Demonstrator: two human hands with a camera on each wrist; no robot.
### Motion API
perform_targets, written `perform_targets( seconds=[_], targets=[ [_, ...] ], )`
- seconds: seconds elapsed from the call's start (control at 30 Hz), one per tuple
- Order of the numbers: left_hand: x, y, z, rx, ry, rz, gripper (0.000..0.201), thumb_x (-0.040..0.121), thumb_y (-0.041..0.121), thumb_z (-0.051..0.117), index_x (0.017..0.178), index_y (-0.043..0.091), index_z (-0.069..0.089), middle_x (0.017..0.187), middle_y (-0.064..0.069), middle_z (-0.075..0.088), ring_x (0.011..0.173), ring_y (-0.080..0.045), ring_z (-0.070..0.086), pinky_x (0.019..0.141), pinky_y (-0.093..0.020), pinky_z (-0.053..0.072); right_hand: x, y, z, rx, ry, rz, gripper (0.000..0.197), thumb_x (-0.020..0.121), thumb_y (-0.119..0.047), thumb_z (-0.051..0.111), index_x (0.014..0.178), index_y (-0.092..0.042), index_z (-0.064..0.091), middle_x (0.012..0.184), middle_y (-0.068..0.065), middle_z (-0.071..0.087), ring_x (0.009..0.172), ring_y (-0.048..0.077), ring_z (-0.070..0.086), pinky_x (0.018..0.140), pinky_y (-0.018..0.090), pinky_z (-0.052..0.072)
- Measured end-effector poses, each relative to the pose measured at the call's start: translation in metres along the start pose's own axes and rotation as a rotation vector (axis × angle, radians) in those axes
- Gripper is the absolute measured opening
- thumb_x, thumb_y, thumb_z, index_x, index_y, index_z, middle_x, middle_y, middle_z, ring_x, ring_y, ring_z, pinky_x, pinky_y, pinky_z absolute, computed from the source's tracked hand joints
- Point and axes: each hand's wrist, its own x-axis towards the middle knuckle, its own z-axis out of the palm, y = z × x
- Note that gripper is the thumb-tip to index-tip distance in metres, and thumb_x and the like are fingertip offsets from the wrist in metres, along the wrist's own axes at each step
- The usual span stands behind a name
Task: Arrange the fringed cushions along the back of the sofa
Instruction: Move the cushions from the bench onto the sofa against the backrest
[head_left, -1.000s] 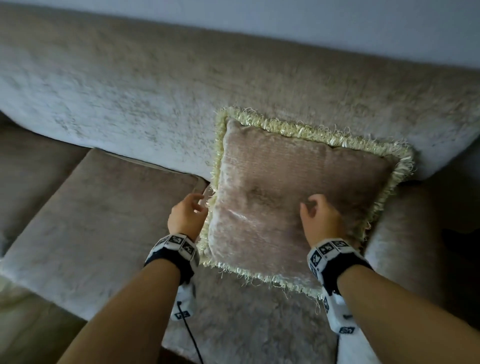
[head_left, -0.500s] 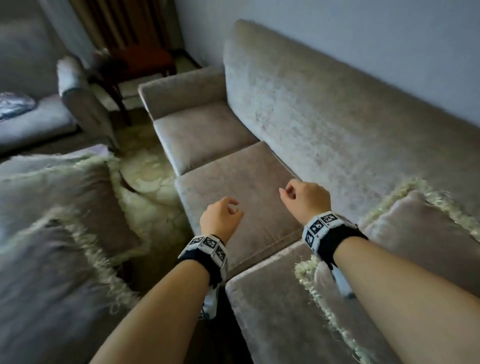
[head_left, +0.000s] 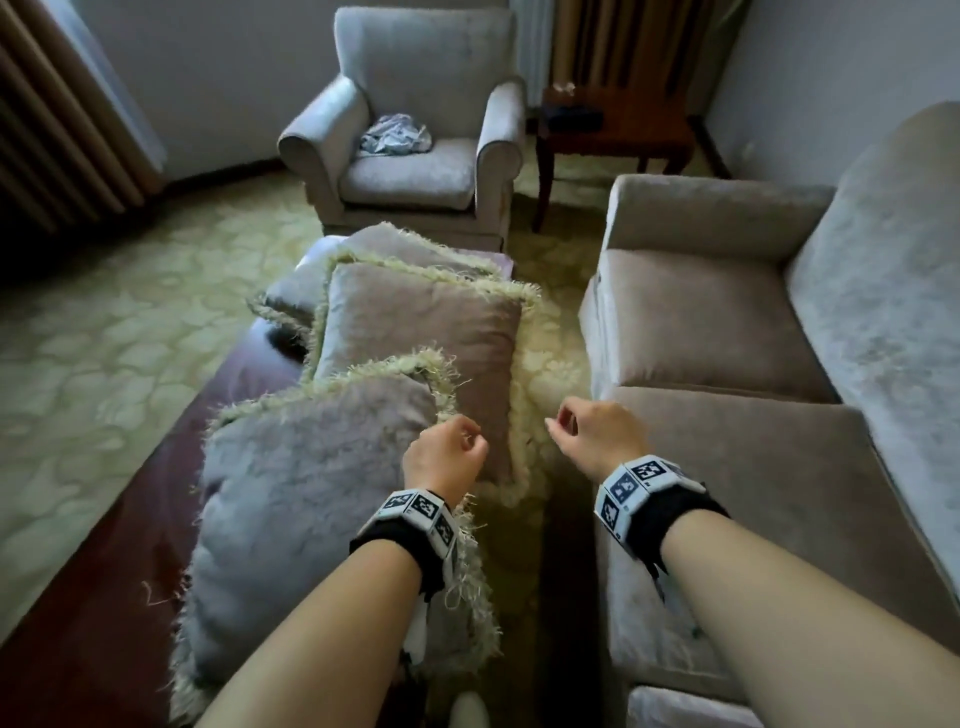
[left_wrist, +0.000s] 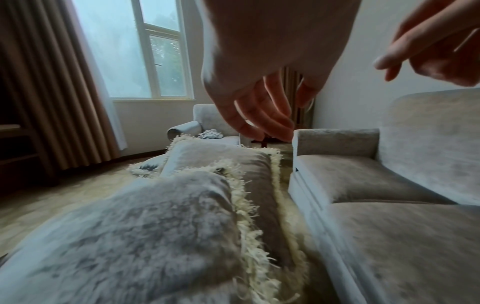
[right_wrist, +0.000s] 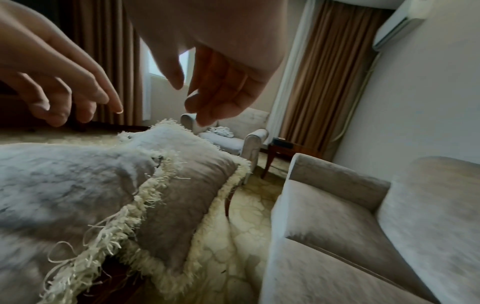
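Turned away from the sofa since a second ago, when both hands were patting a fringed cushion against the backrest; now facing the spare pile instead. Going left to right: curtains (head_left: 62, 119) and patterned carpet (head_left: 104, 364) off to the side, then a dark counter (head_left: 104, 623) carrying the stack, with the nearest cushion (head_left: 291, 509) overlapping the middle cushion (head_left: 415, 343) and one more cushion (head_left: 400, 244) behind that. Left hand (head_left: 441, 460) hanging over the nearest one's right edge, fingers (left_wrist: 257, 117) loosely curled, apart, holding nothing. Right hand (head_left: 597, 434) over the gap beside the stack, also slack and empty. Then the sofa (head_left: 753, 467), seat bare on this stretch, backrest waiting. Armchair (head_left: 410, 130) at the back with some crumpled cloth (head_left: 397, 137) on it. Probably light, squashy stuff, plush velvety cover that slides a bit, so best grabbed by pinching the stuffed body at two opposite sides rather than tugging the fringe, which looks ready to shed threads.
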Motion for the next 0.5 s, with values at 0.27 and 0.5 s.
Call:
perform_targets(
  seconds=[0.27, 0.5],
  targets=[
    [0.062, -0.141, -0.027, 0.183, 0.035, -0.095, 0.05, 0.084, 0.042, 0.059, 0.131, 0.028, 0.048, 0.13, -0.001, 0.05, 0.125, -0.019, 0.039, 0.101, -0.036, 0.037, 0.074, -0.09, 0.114, 0.065, -0.463, -0.006, 0.094, 0.075, -0.048, 0.071, 0.146, -0.046, 0.01, 0.137, 0.012, 0.034, 0.12, 0.032, 0.049, 0.098, 0.044, 0.046],
    [0.084, -0.267, -0.013, 0.391, -0.196, -0.213, 0.099, 0.073, 0.069, 0.052, 0.148, 0.033, -0.002, 0.157, -0.01, -0.003, 0.145, -0.028, -0.005, 0.118, -0.045, 0.008, 0.098, -0.142, 0.219, 0.234, -0.565, 0.144, 0.111, 0.072, -0.043, 0.076, 0.144, -0.049, -0.008, 0.157, 0.016, -0.013, 0.144, 0.039, 0.013, 0.114, 0.049, 0.023]
  ],
)
